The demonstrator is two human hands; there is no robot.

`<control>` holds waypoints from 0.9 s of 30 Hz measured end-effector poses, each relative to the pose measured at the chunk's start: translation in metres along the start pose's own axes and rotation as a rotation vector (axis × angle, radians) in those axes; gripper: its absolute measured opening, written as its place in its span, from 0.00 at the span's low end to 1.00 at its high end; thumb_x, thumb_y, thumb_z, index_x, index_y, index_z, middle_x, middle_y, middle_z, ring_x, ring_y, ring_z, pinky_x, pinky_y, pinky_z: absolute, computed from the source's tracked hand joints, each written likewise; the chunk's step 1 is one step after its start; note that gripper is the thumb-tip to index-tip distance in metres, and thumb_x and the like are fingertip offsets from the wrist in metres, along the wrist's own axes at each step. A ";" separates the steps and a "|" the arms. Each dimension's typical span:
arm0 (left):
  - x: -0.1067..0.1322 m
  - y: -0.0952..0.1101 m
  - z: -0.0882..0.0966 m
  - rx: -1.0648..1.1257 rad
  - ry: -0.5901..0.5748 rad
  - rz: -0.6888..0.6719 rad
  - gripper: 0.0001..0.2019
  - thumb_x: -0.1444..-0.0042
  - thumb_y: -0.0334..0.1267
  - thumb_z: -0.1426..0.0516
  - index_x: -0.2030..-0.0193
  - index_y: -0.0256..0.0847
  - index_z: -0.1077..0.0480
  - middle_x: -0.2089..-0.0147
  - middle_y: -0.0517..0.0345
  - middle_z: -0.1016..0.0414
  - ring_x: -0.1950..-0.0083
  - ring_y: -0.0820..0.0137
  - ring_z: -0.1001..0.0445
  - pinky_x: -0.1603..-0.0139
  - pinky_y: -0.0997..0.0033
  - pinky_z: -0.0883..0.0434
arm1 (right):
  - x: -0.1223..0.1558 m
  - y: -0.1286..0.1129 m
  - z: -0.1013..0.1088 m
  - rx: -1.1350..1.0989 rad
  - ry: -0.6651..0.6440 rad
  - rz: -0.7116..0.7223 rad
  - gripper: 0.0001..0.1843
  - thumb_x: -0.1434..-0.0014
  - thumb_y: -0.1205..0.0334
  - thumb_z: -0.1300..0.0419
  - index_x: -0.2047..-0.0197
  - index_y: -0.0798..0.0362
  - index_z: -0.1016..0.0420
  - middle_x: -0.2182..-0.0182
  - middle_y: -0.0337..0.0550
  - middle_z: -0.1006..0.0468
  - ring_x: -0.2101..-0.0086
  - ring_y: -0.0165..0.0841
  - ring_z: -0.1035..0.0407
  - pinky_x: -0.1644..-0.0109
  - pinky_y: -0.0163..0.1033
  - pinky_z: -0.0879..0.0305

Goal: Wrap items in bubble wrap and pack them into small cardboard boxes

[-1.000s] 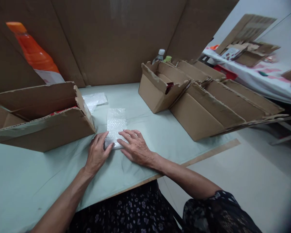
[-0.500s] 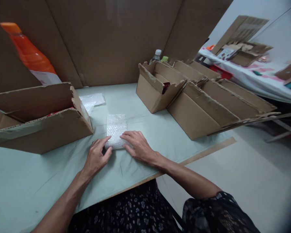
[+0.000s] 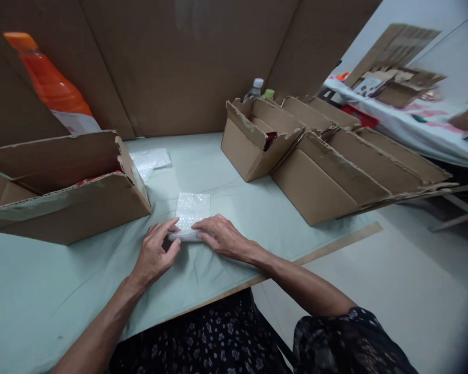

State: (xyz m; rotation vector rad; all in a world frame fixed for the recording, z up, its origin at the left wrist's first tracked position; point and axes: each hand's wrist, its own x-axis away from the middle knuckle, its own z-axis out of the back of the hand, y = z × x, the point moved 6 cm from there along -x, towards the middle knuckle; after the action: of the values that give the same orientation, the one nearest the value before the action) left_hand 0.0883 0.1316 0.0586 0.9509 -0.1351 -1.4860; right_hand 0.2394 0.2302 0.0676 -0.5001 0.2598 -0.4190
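Observation:
A small sheet of bubble wrap [image 3: 194, 205] lies on the pale green table cover, its near edge rolled or folded over. My left hand [image 3: 158, 245] grips the left end of that fold between thumb and fingers. At the right end, my right hand [image 3: 217, 235] pinches the same fold, fingers bent over the top and thumb at the near side. Whether anything is inside the fold cannot be made out. More bubble wrap [image 3: 152, 160] lies farther back, beside the left cardboard box.
An open cardboard box [image 3: 101, 208] with something red inside stands at left, an orange bottle [image 3: 54, 85] behind it. Several open boxes [image 3: 315, 176] line the right side. A cardboard panel [image 3: 187, 67] rises at the back. The table's front edge [image 3: 237, 287] is close to my body.
The near edge of the bubble wrap has been folded farther over, so less of the flat sheet shows. Both hands stay at its ends. The view has shifted slightly.

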 end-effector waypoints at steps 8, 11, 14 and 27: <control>-0.007 -0.019 -0.006 0.010 0.106 0.160 0.21 0.38 0.44 0.42 0.41 0.38 0.30 0.54 0.50 0.20 0.55 0.63 0.21 0.49 0.60 0.23 | 0.007 -0.012 0.004 0.277 0.099 0.085 0.18 0.35 0.59 0.37 0.43 0.53 0.27 0.41 0.55 0.26 0.45 0.46 0.32 0.42 0.53 0.40; -0.006 -0.026 -0.003 -0.004 0.126 0.216 0.21 0.37 0.46 0.42 0.42 0.37 0.29 0.55 0.49 0.21 0.57 0.63 0.22 0.52 0.59 0.23 | -0.003 -0.010 -0.009 0.317 -0.031 0.109 0.18 0.35 0.61 0.37 0.43 0.55 0.27 0.45 0.55 0.23 0.48 0.46 0.31 0.44 0.52 0.39; -0.004 -0.025 0.002 -0.009 0.127 0.218 0.21 0.38 0.47 0.42 0.42 0.38 0.30 0.56 0.50 0.22 0.58 0.63 0.22 0.52 0.60 0.23 | -0.015 0.001 -0.009 0.225 -0.033 0.014 0.17 0.33 0.64 0.40 0.41 0.55 0.28 0.47 0.52 0.21 0.49 0.43 0.29 0.45 0.50 0.38; -0.004 -0.012 -0.005 -0.049 0.088 0.089 0.20 0.38 0.41 0.43 0.40 0.39 0.31 0.49 0.47 0.21 0.48 0.59 0.23 0.45 0.57 0.26 | -0.019 0.007 0.003 0.132 -0.013 -0.089 0.23 0.35 0.51 0.37 0.41 0.53 0.25 0.40 0.56 0.26 0.43 0.48 0.33 0.40 0.55 0.38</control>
State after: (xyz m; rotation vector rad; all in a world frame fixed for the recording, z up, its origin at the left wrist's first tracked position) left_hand 0.0812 0.1399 0.0500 0.9576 -0.0754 -1.3580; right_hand 0.2262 0.2453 0.0695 -0.3854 0.1959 -0.5156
